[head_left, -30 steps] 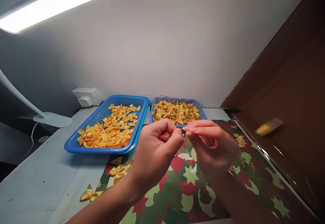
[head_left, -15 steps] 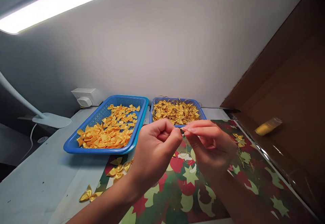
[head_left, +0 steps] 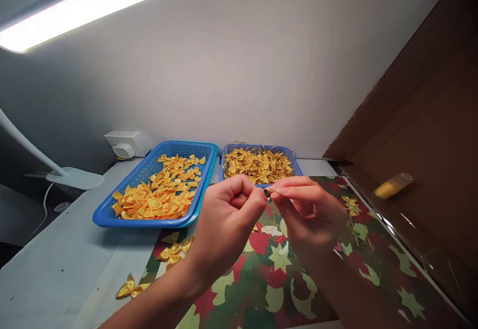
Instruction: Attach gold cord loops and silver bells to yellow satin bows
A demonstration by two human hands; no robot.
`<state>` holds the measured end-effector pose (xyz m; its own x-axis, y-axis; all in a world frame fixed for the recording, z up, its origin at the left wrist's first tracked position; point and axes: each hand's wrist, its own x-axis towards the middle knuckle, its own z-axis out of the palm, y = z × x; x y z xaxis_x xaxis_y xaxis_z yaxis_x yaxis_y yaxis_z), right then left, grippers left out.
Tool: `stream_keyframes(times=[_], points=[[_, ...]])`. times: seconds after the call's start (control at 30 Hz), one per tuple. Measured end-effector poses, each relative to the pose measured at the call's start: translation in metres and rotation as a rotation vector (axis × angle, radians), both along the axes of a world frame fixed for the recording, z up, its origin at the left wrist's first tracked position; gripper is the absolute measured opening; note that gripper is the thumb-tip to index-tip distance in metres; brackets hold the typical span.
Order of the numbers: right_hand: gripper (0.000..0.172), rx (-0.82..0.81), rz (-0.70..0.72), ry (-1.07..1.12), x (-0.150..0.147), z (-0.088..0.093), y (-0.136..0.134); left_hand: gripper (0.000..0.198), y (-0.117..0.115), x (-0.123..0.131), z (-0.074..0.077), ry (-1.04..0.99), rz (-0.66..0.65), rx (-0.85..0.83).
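My left hand [head_left: 229, 222] is closed, thumb pressed against the curled index finger. My right hand [head_left: 315, 214] meets it fingertip to fingertip, its thumb and fingers in a pinch. A thin gold cord [head_left: 274, 217] runs from between the fingertips and hangs in a loop below them. A tiny shiny dark bit [head_left: 268, 198] shows at the pinch, too small to name; the fingers hide the rest. Behind my hands, a small blue basket [head_left: 223, 167] holds many gold bows with cord loops.
On the left stands a larger blue basket [head_left: 108, 221] full of yellow satin bows. Loose bows [head_left: 170, 255] lie beside my left forearm. A patterned sheet [head_left: 276, 279] covers the table. Cut cord ends [head_left: 360, 234] lie right, near a cardboard wall [head_left: 421, 135]. A lamp base [head_left: 76, 178] stands far left.
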<state>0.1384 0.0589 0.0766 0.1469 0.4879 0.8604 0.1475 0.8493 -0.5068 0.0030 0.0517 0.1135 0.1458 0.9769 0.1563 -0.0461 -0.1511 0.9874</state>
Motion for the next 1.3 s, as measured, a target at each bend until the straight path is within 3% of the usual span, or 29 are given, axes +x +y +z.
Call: stream_keyframes(times=[1.03,1.3], points=[[0.034,-0.025,0.061,0.016,0.0007,-0.0016,-0.0016,0.031,0.0011,-0.0001,-0.0016,0.001,-0.013,-0.022],[0.025,-0.061,0.014,0.002,0.0005,-0.0012,-0.0014,0.031,0.0027,0.0004,-0.001,0.001,-0.004,-0.031]])
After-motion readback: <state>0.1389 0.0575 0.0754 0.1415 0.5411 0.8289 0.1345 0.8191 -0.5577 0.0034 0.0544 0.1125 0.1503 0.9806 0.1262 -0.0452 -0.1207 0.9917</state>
